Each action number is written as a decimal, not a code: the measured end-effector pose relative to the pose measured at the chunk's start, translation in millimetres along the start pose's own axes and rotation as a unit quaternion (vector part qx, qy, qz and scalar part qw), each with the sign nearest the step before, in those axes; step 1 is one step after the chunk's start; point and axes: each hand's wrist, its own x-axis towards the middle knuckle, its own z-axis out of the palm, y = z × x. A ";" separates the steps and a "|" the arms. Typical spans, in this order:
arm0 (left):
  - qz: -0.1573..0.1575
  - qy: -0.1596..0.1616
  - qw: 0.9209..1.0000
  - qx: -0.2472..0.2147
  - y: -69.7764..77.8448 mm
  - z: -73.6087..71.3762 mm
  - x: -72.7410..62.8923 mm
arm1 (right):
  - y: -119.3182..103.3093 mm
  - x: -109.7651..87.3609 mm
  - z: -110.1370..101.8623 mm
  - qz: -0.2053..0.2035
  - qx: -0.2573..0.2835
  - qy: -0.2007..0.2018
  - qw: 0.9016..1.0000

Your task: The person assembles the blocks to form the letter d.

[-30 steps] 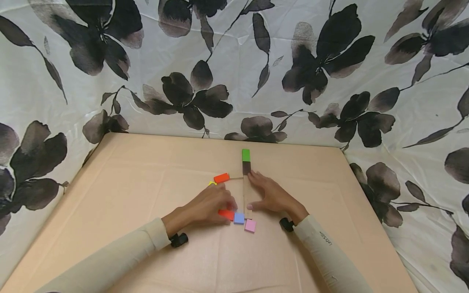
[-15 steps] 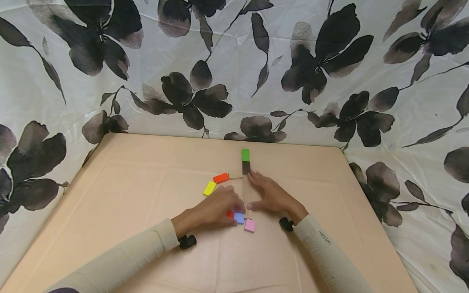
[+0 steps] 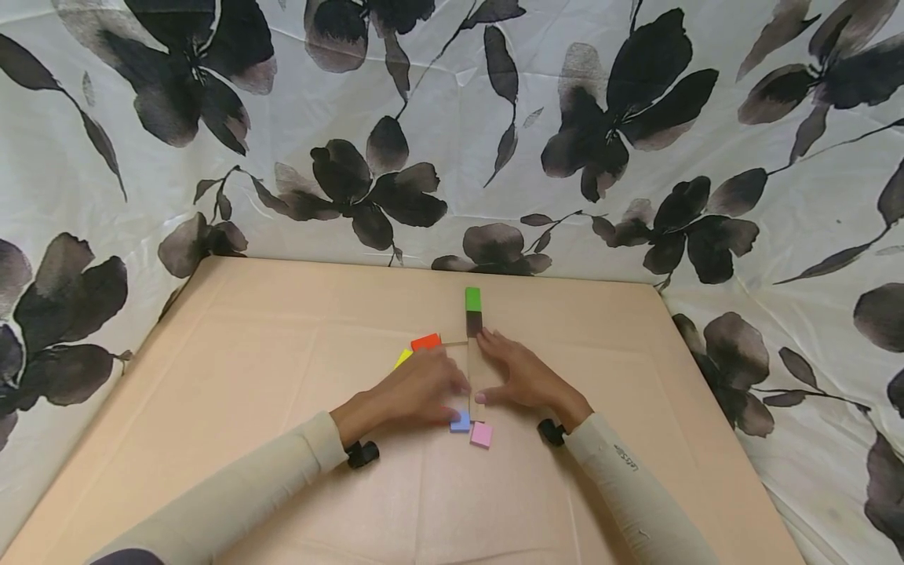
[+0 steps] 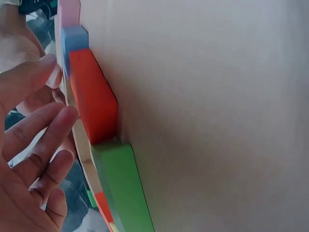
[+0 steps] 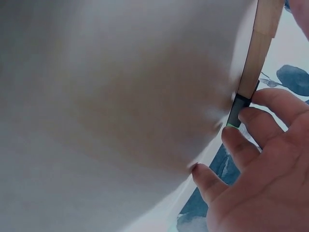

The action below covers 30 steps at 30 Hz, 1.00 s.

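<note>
My left hand (image 3: pixel 417 384) is over the left side of a ring of coloured blocks, fingers bent but apart. In the left wrist view, its thumb and fingertips are beside a red block (image 4: pixel 94 96), with nothing visible between them. That block sits between a blue block (image 3: pixel 460 422) and a green block (image 4: pixel 123 183), both on the table. My right hand (image 3: pixel 526 373) rests along the right side of a plain wooden strip (image 3: pixel 476 369). Its fingertips touch near the dark block (image 3: pixel 474 324) at the strip's far end; its thumb is near the strip's lower part.
A second green block (image 3: pixel 473 299) caps the dark one. Another red block (image 3: pixel 425 342) and a yellow block (image 3: pixel 402 358) curve along the left. A pink block (image 3: pixel 481 435) lies nearest the front. Behind the tan table (image 3: pixel 282 314) hangs a flowered cloth (image 3: pixel 452 118).
My left hand has moved right, then slightly away from the body; it now covers part of the yellow block and the nearer red block. The right hand stays in place.
</note>
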 end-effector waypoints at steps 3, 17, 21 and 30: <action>-0.017 -0.007 1.000 0.006 -3.3 -0.8 1.8 | 0.2 -0.5 -0.4 0.000 0.004 -0.002 1.000; -0.023 -0.019 1.000 -0.003 -5.4 -0.8 -0.6 | 2.5 1.2 1.9 -0.013 0.007 0.006 1.000; -0.022 -0.020 1.000 -0.002 -6.0 -0.2 -0.4 | 3.4 1.6 2.7 -0.005 0.016 0.004 1.000; -0.004 0.008 1.000 0.023 -7.9 -3.2 -2.7 | 4.6 -0.8 0.6 -0.010 0.011 0.016 1.000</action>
